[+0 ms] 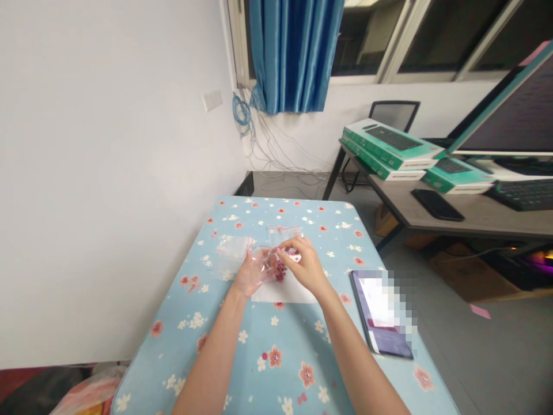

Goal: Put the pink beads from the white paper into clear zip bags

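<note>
While the left hand [247, 276] cradles a clear vessel [264, 267], the right hand [307, 266] works close to its rim

As the white wall [108, 173] fills the far left, a crumpled plastic bag [93, 395] lies low beside the blue flowered bench [250, 357]. On the bench's left half, a clear plastic packet [231, 248] rests flat, just beside the left hand. That hand is curled around the see-through vessel, its palm showing through the side and the round rim turned upward; whether it is a cup or something softer cannot be told.

Next come small dark-red pieces [280, 271], clustered at the vessel's right side, under the right fingertips; whether they sit inside it or behind it is unclear. Beneath lies a white sheet [291, 291], and beyond the hands another clear bag [283, 232] lies flat. The right hand reaches in with thumb and forefinger drawn narrow, though I cannot tell whether anything is gripped between them.

Further right, a tablet [375, 323] with a lit, partly pixelated screen lies near the bench edge. Well apart stands a wood-topped second bench [406, 202], bearing green-and-white keyboard boxes [389, 151], a black phone [437, 205], a monitor [514, 109] and a dark keyboard [531, 194].
</note>
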Tool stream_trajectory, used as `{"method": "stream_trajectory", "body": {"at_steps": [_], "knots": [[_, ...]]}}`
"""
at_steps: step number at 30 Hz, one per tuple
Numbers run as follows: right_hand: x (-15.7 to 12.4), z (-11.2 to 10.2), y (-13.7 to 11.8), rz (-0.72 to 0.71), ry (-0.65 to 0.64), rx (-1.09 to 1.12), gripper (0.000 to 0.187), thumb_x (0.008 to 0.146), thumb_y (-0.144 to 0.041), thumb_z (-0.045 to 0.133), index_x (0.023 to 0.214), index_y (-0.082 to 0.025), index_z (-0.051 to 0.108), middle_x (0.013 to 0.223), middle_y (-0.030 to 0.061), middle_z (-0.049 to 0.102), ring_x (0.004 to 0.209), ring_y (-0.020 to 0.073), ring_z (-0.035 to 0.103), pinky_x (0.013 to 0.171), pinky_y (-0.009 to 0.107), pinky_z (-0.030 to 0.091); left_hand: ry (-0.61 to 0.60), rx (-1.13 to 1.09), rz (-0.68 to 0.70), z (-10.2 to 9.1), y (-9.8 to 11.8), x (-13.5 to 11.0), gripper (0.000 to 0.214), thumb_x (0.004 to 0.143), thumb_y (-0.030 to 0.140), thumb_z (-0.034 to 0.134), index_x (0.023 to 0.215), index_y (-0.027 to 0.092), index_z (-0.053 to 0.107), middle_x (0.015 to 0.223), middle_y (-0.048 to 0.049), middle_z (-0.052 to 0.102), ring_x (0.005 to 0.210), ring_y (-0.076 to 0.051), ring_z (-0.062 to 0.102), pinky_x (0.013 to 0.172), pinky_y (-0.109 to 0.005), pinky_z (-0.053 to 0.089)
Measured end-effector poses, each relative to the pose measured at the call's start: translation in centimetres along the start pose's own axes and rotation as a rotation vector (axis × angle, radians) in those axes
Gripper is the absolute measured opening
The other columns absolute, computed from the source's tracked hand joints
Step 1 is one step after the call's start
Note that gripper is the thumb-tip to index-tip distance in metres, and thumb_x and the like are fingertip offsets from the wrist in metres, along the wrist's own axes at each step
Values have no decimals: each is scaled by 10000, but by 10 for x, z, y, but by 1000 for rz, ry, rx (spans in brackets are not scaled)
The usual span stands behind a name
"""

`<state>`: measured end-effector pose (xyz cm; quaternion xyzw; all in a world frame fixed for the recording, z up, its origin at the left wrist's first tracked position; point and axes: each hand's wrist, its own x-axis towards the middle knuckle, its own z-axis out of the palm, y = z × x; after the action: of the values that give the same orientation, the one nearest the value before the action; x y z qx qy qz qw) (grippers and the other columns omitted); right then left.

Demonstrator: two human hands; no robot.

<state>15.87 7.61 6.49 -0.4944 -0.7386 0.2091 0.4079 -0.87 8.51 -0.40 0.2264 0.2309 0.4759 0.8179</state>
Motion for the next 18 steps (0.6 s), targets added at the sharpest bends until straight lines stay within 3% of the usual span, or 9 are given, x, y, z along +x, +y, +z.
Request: {"method": "stream_trajectory", "body": {"at_steps": [4,18], "knots": [[-1,4,-5,-20,7,15,119,863,-314,544,818,-224,606,837,19,628,847,189,535,904,374,343,-9,22,-34,2,-2,-2,519,749,615,571,941,142,659,846,-87,657,764,-222,598,671,-315,464],[-3,6,-7,-42,-30,18,143,879,-316,523,863,-230,636,887,35,627,867,203,527,867,369,364,-5,43,-87,6,-2,-5,476,715,594,628,864,144,675,774,-81,656,735,-219,595,705,-347,468]]}}
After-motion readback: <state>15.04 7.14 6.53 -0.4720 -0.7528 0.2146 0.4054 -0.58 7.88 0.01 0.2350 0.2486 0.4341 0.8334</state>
